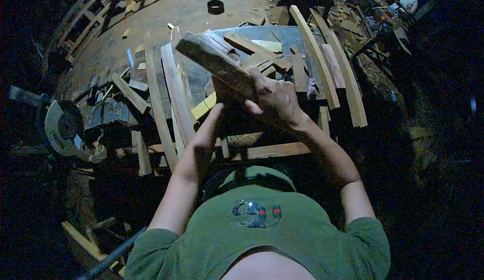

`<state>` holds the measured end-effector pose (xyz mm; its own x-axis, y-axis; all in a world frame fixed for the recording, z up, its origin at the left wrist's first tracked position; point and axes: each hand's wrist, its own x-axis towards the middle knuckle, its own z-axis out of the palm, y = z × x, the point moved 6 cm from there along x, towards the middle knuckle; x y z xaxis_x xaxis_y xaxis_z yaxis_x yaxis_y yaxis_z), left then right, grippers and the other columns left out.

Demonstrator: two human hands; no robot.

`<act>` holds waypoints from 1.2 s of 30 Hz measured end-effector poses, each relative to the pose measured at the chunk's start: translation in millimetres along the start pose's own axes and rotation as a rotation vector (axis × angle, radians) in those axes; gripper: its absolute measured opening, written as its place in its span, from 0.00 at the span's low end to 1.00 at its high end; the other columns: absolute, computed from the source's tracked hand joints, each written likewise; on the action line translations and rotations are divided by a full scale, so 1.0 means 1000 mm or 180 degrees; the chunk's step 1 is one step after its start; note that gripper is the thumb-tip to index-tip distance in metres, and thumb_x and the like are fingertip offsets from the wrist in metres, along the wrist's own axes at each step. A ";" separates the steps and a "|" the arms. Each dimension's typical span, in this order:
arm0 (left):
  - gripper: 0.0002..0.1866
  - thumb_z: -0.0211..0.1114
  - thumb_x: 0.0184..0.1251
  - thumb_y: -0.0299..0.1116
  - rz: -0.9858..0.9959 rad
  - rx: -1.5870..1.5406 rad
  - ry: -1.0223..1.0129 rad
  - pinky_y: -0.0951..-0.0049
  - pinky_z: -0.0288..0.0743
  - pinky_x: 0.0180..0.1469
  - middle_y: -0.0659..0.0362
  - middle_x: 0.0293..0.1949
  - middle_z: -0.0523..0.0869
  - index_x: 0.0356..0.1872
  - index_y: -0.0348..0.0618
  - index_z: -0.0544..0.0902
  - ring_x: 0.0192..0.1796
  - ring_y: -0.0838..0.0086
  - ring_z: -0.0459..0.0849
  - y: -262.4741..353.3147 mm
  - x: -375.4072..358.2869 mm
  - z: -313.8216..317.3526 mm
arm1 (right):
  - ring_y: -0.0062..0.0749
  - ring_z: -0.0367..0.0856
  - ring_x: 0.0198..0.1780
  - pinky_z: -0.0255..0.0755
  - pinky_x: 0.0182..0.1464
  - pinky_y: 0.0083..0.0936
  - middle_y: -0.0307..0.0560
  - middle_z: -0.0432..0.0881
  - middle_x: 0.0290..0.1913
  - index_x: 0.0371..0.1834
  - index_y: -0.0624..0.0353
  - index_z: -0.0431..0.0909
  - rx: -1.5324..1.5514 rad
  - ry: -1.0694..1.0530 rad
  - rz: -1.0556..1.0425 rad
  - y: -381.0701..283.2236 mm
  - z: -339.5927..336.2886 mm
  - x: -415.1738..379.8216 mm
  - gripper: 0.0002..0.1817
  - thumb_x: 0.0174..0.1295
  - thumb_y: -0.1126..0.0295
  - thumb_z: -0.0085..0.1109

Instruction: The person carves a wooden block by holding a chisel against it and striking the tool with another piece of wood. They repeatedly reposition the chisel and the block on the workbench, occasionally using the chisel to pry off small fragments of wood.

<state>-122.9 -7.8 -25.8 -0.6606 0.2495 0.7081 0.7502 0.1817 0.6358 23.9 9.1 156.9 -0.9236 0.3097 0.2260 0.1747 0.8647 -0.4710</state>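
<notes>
A thick dark wooden board (217, 62) is raised at a slant over the workbench. My right hand (276, 96) is closed around its near end, with the thumb bent in beside it. My left hand (220, 101) is under the board in deep shadow. Its fingers are hidden, so I cannot make out whether they grip the wood. Just left of that hand lies a yellow block (203, 107). Behind the board, several offcuts and strips of wood (257, 48) are heaped on the blue-grey bench top (242, 31).
A circular saw blade (64, 123) stands at the left. Long strips (174, 91) project over the bench's near side, with more long strips (317, 55) at the right. A black ring (216, 7) is on the floor beyond. Scrap wood (353, 25) is piled at the far right.
</notes>
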 end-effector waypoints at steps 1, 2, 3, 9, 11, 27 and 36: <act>0.15 0.57 0.61 0.35 0.0092 0.0035 -0.0037 0.65 0.68 0.41 0.51 0.36 0.78 0.46 0.38 0.72 0.37 0.61 0.77 0.000 -0.002 0.000 | 0.54 0.79 0.30 0.72 0.29 0.43 0.54 0.77 0.27 0.51 0.55 0.61 -0.0032 0.0028 -0.0038 0.004 0.002 0.000 0.27 0.49 0.63 0.62; 0.15 0.57 0.61 0.35 0.0150 0.0090 -0.0111 0.65 0.68 0.42 0.51 0.36 0.78 0.46 0.38 0.71 0.38 0.61 0.76 -0.008 -0.007 0.005 | 0.54 0.79 0.29 0.72 0.29 0.43 0.54 0.76 0.26 0.51 0.55 0.62 -0.0260 0.0499 -0.0312 0.007 0.003 -0.006 0.28 0.48 0.62 0.63; 0.16 0.57 0.61 0.35 0.0187 0.0150 -0.0222 0.65 0.68 0.42 0.51 0.37 0.78 0.47 0.38 0.71 0.39 0.60 0.76 -0.011 -0.009 0.007 | 0.53 0.79 0.29 0.72 0.28 0.43 0.54 0.75 0.25 0.51 0.55 0.62 -0.0469 0.0948 -0.0554 0.005 0.004 -0.017 0.29 0.47 0.61 0.64; 0.19 0.57 0.60 0.35 0.0582 0.0423 -0.0795 0.64 0.67 0.46 0.49 0.40 0.77 0.50 0.38 0.70 0.42 0.58 0.75 -0.027 -0.008 0.011 | 0.49 0.80 0.26 0.71 0.26 0.42 0.55 0.77 0.24 0.50 0.58 0.65 -0.0657 0.0546 -0.0158 0.008 0.008 -0.014 0.29 0.49 0.55 0.63; 0.20 0.57 0.59 0.35 0.0787 0.0489 -0.0906 0.64 0.67 0.47 0.49 0.41 0.77 0.51 0.38 0.70 0.44 0.57 0.75 -0.032 -0.004 0.008 | 0.49 0.80 0.25 0.72 0.26 0.40 0.55 0.77 0.24 0.49 0.58 0.65 -0.0600 0.0391 0.0045 0.004 -0.011 -0.010 0.29 0.50 0.53 0.62; 0.14 0.63 0.53 0.37 -0.0706 -0.0254 -0.0130 0.67 0.72 0.34 0.58 0.29 0.80 0.35 0.41 0.73 0.30 0.69 0.79 -0.025 0.017 -0.057 | 0.33 0.78 0.39 0.71 0.41 0.31 0.52 0.78 0.38 0.51 0.62 0.67 0.2128 0.0653 0.1600 0.065 0.024 -0.026 0.28 0.56 0.52 0.57; 0.13 0.64 0.54 0.38 -0.1952 -0.1212 0.0463 0.69 0.72 0.33 0.59 0.27 0.80 0.33 0.41 0.73 0.28 0.71 0.78 -0.045 -0.027 -0.117 | 0.63 0.77 0.43 0.70 0.44 0.49 0.68 0.79 0.39 0.46 0.56 0.63 0.0417 -0.0274 0.2524 0.158 0.154 -0.076 0.31 0.54 0.40 0.54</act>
<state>-142.5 -133.7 -38.2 -0.9752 0.0756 0.2078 0.1998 -0.1013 0.9746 68.9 61.5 -65.7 -0.5655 0.7753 -0.2812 0.7524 0.3453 -0.5610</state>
